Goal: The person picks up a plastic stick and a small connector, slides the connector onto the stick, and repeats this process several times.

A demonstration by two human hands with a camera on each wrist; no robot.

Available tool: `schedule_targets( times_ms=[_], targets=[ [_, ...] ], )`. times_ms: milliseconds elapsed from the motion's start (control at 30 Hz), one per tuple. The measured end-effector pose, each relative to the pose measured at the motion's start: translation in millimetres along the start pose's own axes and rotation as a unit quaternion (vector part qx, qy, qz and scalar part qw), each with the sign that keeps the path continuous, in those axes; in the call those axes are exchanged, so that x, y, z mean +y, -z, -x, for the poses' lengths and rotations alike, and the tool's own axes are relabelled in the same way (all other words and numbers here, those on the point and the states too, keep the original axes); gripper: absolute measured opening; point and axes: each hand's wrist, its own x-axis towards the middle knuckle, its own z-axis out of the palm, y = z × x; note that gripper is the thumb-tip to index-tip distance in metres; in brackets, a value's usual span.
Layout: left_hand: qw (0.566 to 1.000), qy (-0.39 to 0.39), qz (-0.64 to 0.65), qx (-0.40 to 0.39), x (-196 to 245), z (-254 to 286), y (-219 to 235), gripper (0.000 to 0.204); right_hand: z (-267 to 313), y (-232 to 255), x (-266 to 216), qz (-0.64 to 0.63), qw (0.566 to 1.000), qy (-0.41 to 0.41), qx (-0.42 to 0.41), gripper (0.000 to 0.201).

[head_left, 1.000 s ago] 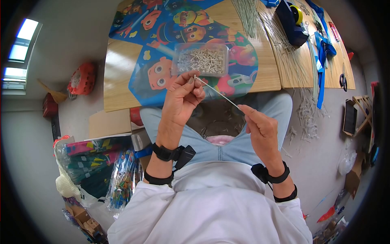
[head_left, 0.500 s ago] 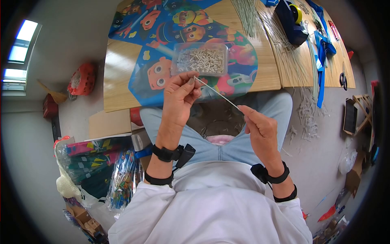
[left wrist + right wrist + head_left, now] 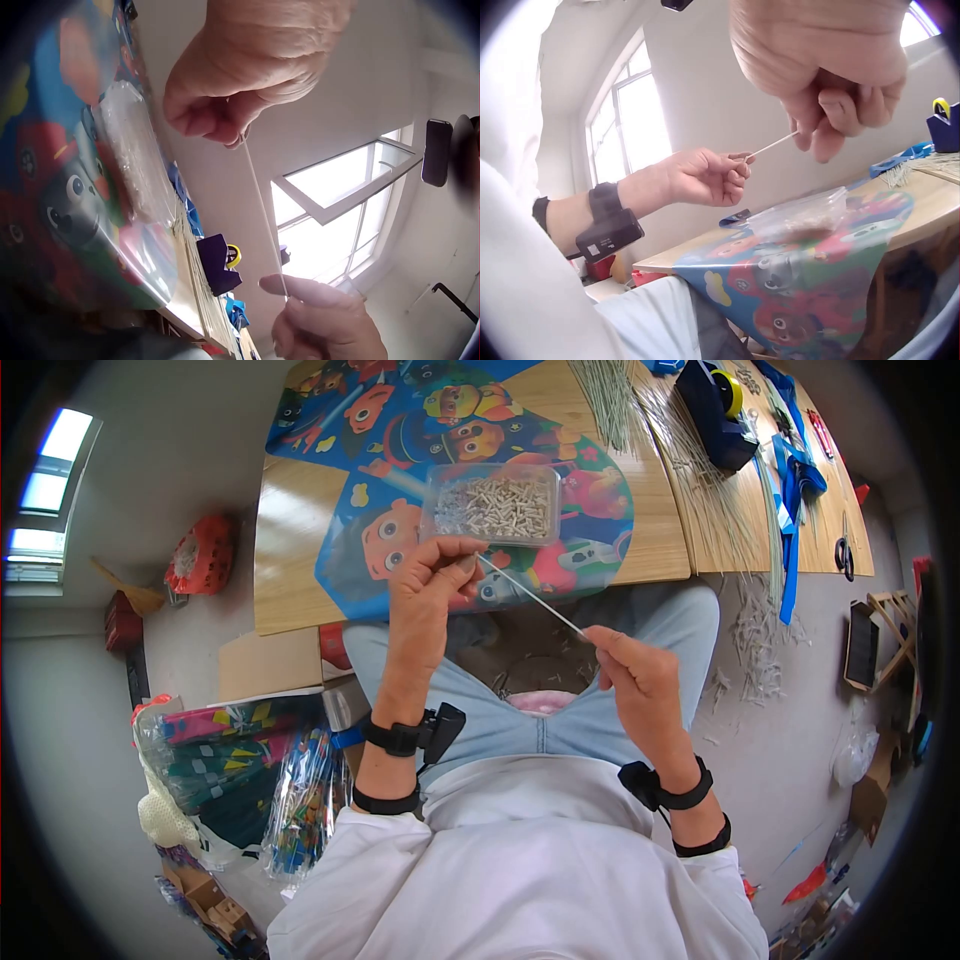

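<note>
A thin, straight white stick [image 3: 533, 597] runs slantwise between the two hands, above the lap. My left hand [image 3: 425, 585] pinches its far end between thumb and forefinger, close to the near side of a clear plastic box [image 3: 433, 490]. Small white tube-like pieces [image 3: 505, 510] fill that box. At the near end of the stick, my right hand [image 3: 645, 675] grips it between thumb and forefinger; the right wrist view shows its other fingers curled in. In the left wrist view the stick [image 3: 262, 199] spans the gap, its far tip hidden by the left fingertips.
A cartoon-printed sheet [image 3: 350, 580] lies under the box on the wooden table [image 3: 660, 550]. Bundles of thin sticks [image 3: 610, 405], a tape dispenser [image 3: 715, 420], blue ribbon [image 3: 790, 540] and scissors [image 3: 846, 555] lie to the right. Packaged printed goods [image 3: 305, 800] stand at lower left.
My left hand has shifted a little to the left, with its fingers closing in more around the stick's end. The right hand has barely moved.
</note>
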Motion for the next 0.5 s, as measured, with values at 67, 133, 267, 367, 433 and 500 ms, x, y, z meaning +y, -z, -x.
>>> schedule_targets(
  times_ms=[67,133,267,367,433,500],
  targets=[
    [0.999,-0.002,-0.017,-0.032,9,0,5,0.016,2,6,-4,-0.144,0.977,-0.138,-0.073,0.023],
    [0.997,-0.001,-0.029,-0.072,16,1,11,0.016,2,10,-6,-0.203,0.956,-0.192,-0.095,0.021],
    [0.992,-0.004,-0.057,-0.114,26,2,18,0.016,6,8,-12,-0.077,0.990,-0.110,-0.053,0.017],
    [0.990,-0.015,-0.091,-0.110,31,7,17,0.018,7,8,-11,0.215,0.968,0.120,0.045,0.018],
    [0.988,-0.020,-0.103,-0.112,33,10,17,0.018,8,5,-10,0.208,0.964,0.154,0.058,0.018],
    [0.987,-0.024,-0.111,-0.117,33,13,17,0.017,11,3,-14,0.120,0.986,0.111,0.042,0.018]
  ],
)
